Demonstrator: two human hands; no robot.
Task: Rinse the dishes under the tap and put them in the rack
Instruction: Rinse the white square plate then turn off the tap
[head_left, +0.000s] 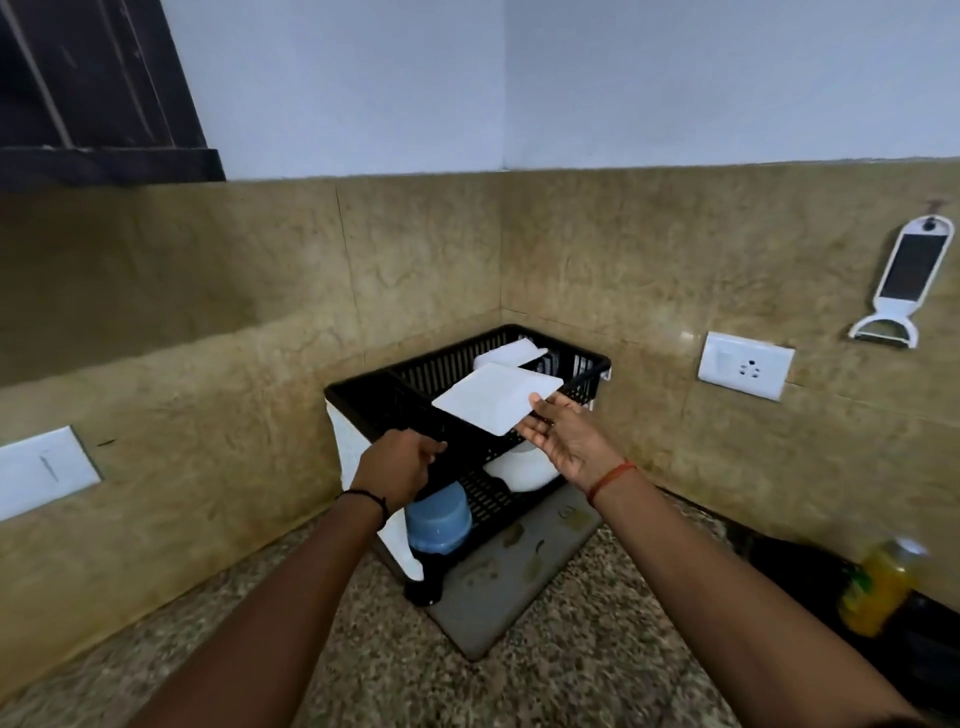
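The counter (597, 649) is speckled granite and runs into a tiled corner. The walls close it off at the back and on the left; open surface lies in front of the rack and to its near left.

The rack (415, 395) is a black two-tier unit with white side panels, set in the corner on a grey mat (514, 587). The mat's near edge extends past the rack toward you. The upper basket's rim is open from above.

Your right hand (563, 441) holds a white square plate (496, 397) by its near right corner, thumb on top and fingers beneath. The plate is tilted and sits over the upper basket, its far edge close to a second white plate (511, 351) already standing at the back. Whether the two touch cannot be determined.

Your left hand (400, 465) grips the front rim of the upper basket, fingers curled over the edge.

On the lower tier, a blue bowl (439, 519) lies at the near left and a white bowl (524, 470) to its right, partly behind your right wrist.

A yellow bottle (880, 584) stands at the counter's right edge, well apart from the rack. A socket (745, 365) and a peeler (906, 280) are on the right wall.
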